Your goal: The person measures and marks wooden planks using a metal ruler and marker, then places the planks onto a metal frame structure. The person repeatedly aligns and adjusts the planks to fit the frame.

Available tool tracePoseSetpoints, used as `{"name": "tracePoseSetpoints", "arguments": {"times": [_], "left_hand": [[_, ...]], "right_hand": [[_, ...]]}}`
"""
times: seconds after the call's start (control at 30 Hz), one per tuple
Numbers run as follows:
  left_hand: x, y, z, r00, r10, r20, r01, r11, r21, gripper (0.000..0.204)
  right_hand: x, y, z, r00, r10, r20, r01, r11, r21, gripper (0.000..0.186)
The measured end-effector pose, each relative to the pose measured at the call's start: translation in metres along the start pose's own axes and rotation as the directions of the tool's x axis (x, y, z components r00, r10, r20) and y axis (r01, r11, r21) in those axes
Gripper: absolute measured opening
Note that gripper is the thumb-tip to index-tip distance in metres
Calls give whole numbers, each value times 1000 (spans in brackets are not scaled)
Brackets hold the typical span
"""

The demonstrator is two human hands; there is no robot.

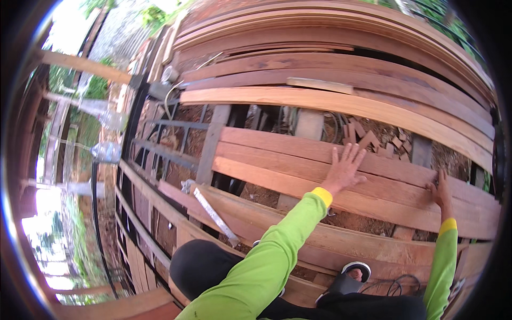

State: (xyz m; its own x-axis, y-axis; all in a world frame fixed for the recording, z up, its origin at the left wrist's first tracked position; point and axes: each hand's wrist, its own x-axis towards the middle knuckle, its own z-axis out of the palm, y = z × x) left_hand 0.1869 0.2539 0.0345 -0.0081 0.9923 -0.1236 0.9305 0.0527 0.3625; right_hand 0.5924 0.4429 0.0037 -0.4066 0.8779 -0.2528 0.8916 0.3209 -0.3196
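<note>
Several reddish-brown wooden boards (277, 154) lie side by side across supports in front of me, with one paler board along their near edge. My left hand (344, 169) rests palm-down on them near the middle, fingers spread and nothing gripped. Farther right, my right hand (440, 192) touches the same boards, its index finger stretched forward and the thumb apart. The other right fingers are partly hidden. Beyond these boards runs a long, lighter orange plank (320, 98), apart from them by a gap.
Small wood offcuts (368, 140) lie in the gap. Long stacked planks (330, 26) fill the far side. A black metal railing (130, 133) with hanging plastic bottles (106, 152) stands at left. A white metal strip (216, 216) and a black cable (397, 285) lie nearer me.
</note>
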Motion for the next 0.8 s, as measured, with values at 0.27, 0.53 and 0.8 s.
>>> {"name": "tracePoseSetpoints", "arguments": {"times": [0.27, 0.53, 0.8], "left_hand": [[-6, 4, 17, 997, -45, -57, 39, 995, -94, 92], [-7, 4, 8, 998, -62, 33, 65, 993, -97, 87], [-12, 2, 0, 994, -105, 24, 106, 994, -36, 84]], "right_hand": [[10, 12, 4, 999, -30, 17, 31, 999, -45, 73], [8, -6, -7, 999, 4, 53, -1, 998, -67, 73], [9, -8, 7, 1000, -23, 8, 23, 997, -76, 76]]}}
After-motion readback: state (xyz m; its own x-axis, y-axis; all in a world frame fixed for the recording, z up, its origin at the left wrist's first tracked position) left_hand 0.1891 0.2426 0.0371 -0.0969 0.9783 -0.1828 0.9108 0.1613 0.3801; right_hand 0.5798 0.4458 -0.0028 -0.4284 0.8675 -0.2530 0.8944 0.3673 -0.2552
